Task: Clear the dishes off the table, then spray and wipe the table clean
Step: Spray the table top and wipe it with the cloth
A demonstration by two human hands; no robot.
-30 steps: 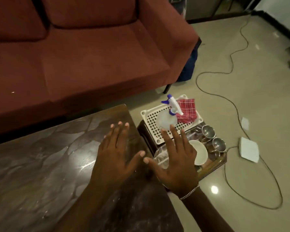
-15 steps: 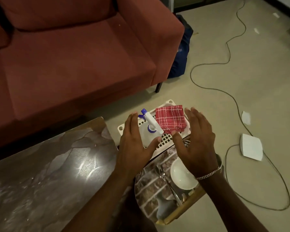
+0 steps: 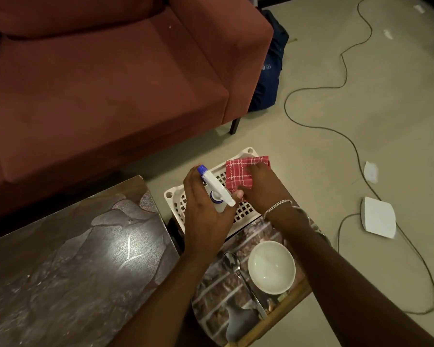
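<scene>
A white spray bottle (image 3: 217, 187) with a blue nozzle lies in a white lattice basket (image 3: 243, 214) beside the dark marble table (image 3: 73, 259). My left hand (image 3: 206, 216) wraps around the bottle's body. Next to it in the basket lies a folded red checked cloth (image 3: 238, 174), and my right hand (image 3: 261, 189) grips it, thumb at its near edge. In front of the basket, a patterned tray (image 3: 218, 291) holds a white bowl (image 3: 271, 266) and a metal spoon (image 3: 238, 271).
A red sofa (image 3: 98, 83) stands behind the table. A dark blue bag (image 3: 268, 68) leans at its right end. A black cable (image 3: 348, 136) snakes over the floor to a white device (image 3: 377, 217). A grey object (image 3: 238, 321) lies at the tray's near end.
Both hands have come down from hovering over the basket. The left now holds the spray bottle and the right holds the red cloth. The view has tilted closer to the basket.
</scene>
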